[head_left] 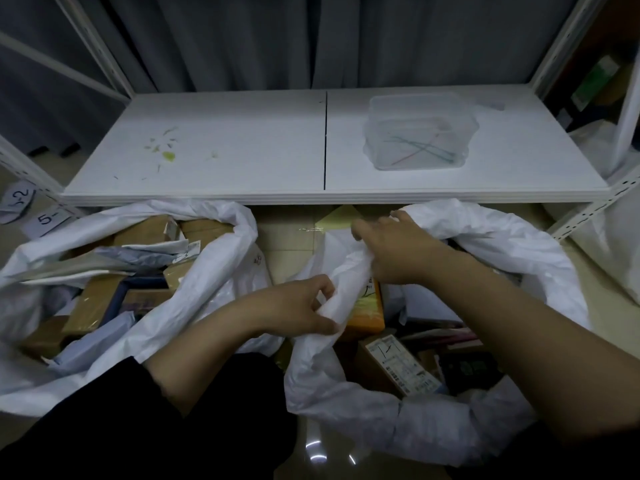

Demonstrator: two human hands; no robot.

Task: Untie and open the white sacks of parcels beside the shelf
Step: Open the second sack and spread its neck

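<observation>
White woven plastic fills the lower half of the head view: two sacks stand open on the tiled floor (pixel 287 237), just in front of the white shelf board (pixel 225 150).

The right sack (pixel 502 244) has its mouth rolled outward. The left hand (pixel 294 306) grips the near-left part of its rim, with fingers and thumb curled tight on a bunched fold of plastic. The right hand (pixel 401 251) holds the same rim a little farther along, toward the shelf. Its fingers are bent over the edge and clamped on the plastic. Inside lie an orange box (pixel 367 306), touching the fold that the left hand holds, and a cardboard parcel (pixel 398 362) with a printed label, among other packets.

The left sack (pixel 221 258) is beside it, apart from both hands and also wide open. It holds brown cartons (pixel 93 299) and grey mailer bags (pixel 145 254).

On the right half of the shelf board sits a clear plastic tub (pixel 419 133) with thin coloured strips in it — what they are I cannot tell. A grey curtain (pixel 311 39) hangs behind the shelf. Paper number labels (pixel 48 218) lie on the floor at far left.
</observation>
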